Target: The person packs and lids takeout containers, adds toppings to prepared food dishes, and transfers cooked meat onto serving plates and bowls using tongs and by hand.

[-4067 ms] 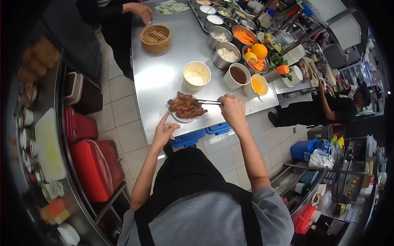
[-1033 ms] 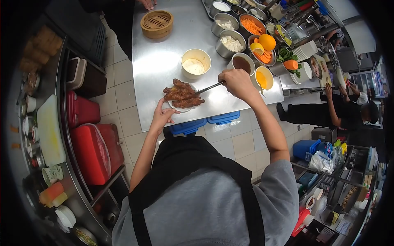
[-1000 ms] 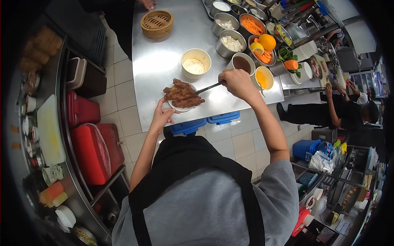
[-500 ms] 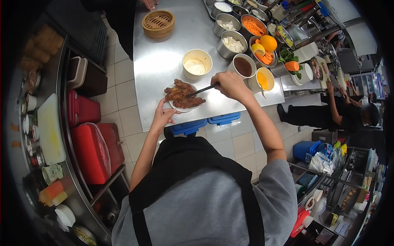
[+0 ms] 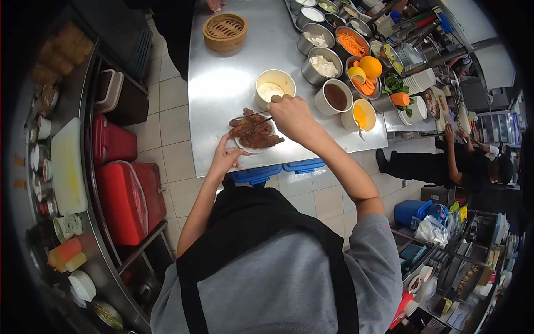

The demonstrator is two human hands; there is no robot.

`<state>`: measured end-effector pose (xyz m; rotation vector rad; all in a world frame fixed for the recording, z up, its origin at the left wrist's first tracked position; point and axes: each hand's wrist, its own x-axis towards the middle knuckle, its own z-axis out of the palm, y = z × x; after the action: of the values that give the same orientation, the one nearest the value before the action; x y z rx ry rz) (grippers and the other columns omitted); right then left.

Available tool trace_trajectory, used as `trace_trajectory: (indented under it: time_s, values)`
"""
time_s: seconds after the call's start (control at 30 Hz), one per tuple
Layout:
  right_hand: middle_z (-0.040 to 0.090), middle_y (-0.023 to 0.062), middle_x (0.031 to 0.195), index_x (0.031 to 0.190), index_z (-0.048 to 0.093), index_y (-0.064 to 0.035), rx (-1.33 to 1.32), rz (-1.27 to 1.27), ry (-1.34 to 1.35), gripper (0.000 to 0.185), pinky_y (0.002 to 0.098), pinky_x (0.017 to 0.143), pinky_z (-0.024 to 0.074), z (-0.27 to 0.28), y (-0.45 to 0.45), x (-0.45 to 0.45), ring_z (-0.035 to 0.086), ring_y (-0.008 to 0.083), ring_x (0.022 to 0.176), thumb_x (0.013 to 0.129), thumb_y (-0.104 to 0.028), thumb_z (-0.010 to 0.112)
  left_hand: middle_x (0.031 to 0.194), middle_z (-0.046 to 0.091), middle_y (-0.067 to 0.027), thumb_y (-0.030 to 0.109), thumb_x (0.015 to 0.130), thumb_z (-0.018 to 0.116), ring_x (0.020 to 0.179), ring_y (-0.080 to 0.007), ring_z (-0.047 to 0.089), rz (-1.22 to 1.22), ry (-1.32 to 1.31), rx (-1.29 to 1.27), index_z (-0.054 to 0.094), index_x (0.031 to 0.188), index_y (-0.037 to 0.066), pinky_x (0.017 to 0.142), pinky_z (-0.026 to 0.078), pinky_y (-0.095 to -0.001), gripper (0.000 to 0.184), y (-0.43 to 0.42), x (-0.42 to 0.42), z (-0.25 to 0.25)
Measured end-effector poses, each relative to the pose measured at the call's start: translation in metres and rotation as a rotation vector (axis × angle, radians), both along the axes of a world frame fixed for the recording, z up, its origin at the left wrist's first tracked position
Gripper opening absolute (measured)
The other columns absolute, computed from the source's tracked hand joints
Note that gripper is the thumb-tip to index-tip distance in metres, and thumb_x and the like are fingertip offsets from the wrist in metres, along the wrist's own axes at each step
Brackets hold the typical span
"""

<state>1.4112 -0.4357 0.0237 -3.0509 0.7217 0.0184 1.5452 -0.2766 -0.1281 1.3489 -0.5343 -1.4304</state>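
Note:
Browned pieces of fried meat (image 5: 258, 135) are heaped on a small white plate (image 5: 245, 149) near the table's front edge. My left hand (image 5: 223, 158) holds the plate's near left rim, a fingertip close against the meat. Closed around a pair of dark chopsticks (image 5: 260, 122), my right hand (image 5: 295, 119) is above and right of the heap. The chopsticks' tips are spread over the meat. Just behind my right hand stands a paper tub (image 5: 282, 81) with a pale, creamy content, partly hidden by the fingers.
A tub of brown sauce (image 5: 335, 97) and a tub of orange liquid (image 5: 361, 117) stand to the right. Metal bowls of white cubes (image 5: 322, 65) and carrot shreds (image 5: 351, 42) lie beyond. A bamboo steamer (image 5: 225, 32) sits far left, near another person's hand (image 5: 214, 5).
My right hand has moved left, nearer the meat and in front of the creamy tub. The chopsticks' tips have spread apart. My left hand stays at the plate.

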Motion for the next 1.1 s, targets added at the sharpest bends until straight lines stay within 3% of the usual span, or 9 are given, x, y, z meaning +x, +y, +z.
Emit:
trace_trajectory:
  time_s: [0.23, 0.33, 0.43, 0.6, 1.1]
  values:
    - [0.062, 0.0101, 0.077, 0.074, 0.064, -0.0063, 0.005, 0.054, 0.042, 0.012, 0.0399, 0.063, 0.0482, 0.003, -0.003, 0.002, 0.062, 0.027, 0.071, 0.07, -0.003, 0.053, 0.085, 0.065, -0.0168, 0.002, 0.081, 0.053, 0.046, -0.0041, 0.043, 0.003, -0.003, -0.014, 0.02, 0.135, 0.004, 0.046, 0.048, -0.0221, 0.063, 0.0, 0.001, -0.001]
    - [0.063, 0.0122, 0.074, 0.067, 0.062, -0.003, -0.011, 0.064, -0.057, 0.007, 0.0402, 0.06, 0.0492, 0.008, -0.008, -0.003, 0.063, 0.0278, 0.07, 0.067, -0.005, 0.056, 0.085, 0.065, -0.0169, 0.003, 0.081, 0.054, 0.047, -0.0048, 0.045, 0.005, -0.004, -0.018, 0.018, 0.135, 0.003, 0.046, 0.048, -0.0219, 0.065, 0.001, 0.001, -0.002]
    - [0.062, 0.0147, 0.073, 0.066, 0.061, -0.0011, 0.016, -0.078, -0.085, 0.007, 0.0404, 0.06, 0.0495, 0.032, -0.009, -0.018, 0.063, 0.0303, 0.07, 0.067, -0.002, 0.054, 0.084, 0.065, -0.0167, 0.004, 0.081, 0.054, 0.047, -0.0055, 0.046, 0.013, -0.005, -0.025, 0.017, 0.136, 0.002, 0.046, 0.047, -0.0217, 0.066, 0.0, 0.001, 0.0]
    - [0.061, 0.0175, 0.072, 0.065, 0.06, -0.0001, 0.055, -0.128, -0.029, 0.006, 0.0425, 0.056, 0.0493, 0.009, -0.017, -0.024, 0.062, 0.0333, 0.067, 0.066, 0.0, 0.054, 0.084, 0.065, -0.0164, 0.004, 0.082, 0.054, 0.047, -0.0062, 0.048, 0.008, -0.001, -0.03, 0.016, 0.136, 0.002, 0.046, 0.047, -0.0216, 0.067, 0.001, 0.002, -0.005]
    - [0.063, 0.0104, 0.067, 0.064, 0.062, -0.0069, -0.081, 0.048, 0.011, 0.008, 0.0396, 0.059, 0.0464, 0.016, -0.028, -0.011, 0.063, 0.0259, 0.067, 0.068, -0.004, 0.055, 0.085, 0.065, -0.0163, 0.003, 0.082, 0.054, 0.046, -0.0054, 0.045, 0.002, 0.008, -0.02, 0.015, 0.137, 0.002, 0.046, 0.047, -0.0222, 0.067, 0.001, 0.002, -0.006]
